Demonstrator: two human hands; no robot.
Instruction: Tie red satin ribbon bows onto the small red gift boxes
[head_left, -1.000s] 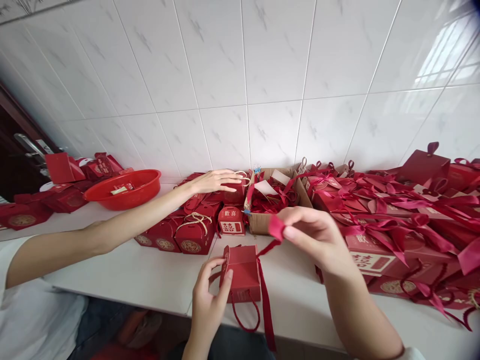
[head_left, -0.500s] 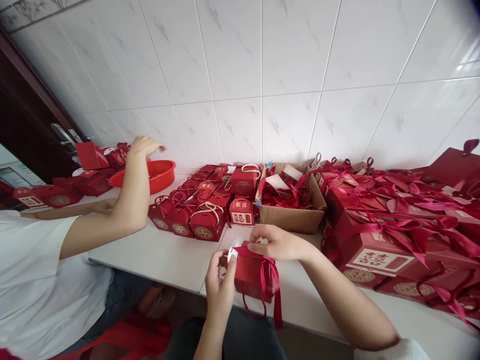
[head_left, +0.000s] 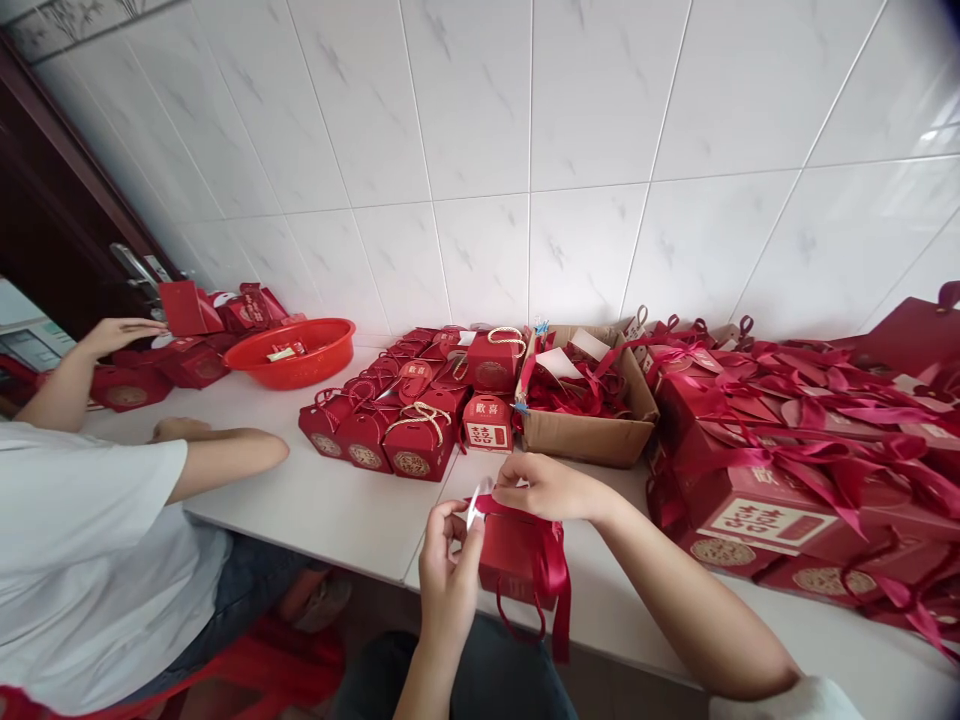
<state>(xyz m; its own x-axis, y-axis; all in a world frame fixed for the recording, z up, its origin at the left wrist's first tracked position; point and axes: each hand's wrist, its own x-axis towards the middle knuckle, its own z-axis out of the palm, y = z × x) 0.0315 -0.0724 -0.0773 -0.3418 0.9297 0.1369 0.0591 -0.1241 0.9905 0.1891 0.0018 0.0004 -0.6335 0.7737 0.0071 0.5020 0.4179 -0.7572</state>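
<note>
A small red gift box [head_left: 510, 555] sits near the table's front edge, with a dark red ribbon [head_left: 557, 570] hanging over its right side and a thin cord loop drooping in front. My left hand [head_left: 448, 560] is closed at the box's left end, pinching a white tag [head_left: 477, 503] between thumb and fingers. Over the top of the box, my right hand [head_left: 547, 485] has its fingertips pressed together on the ribbon, close to the tag. The fingertips partly hide what lies between them.
A cardboard carton [head_left: 589, 440] of ribbons and tags stands behind the box. Rows of red boxes [head_left: 420, 440] are to its left, a large pile of ribboned boxes [head_left: 780, 480] to the right. A co-worker [head_left: 82, 540] sits at left near a red basin [head_left: 300, 355].
My fingers stay at the tag and ribbon, and the white tag now stands more upright. The co-worker's raised arm has moved left, away from the basin, to the far boxes.
</note>
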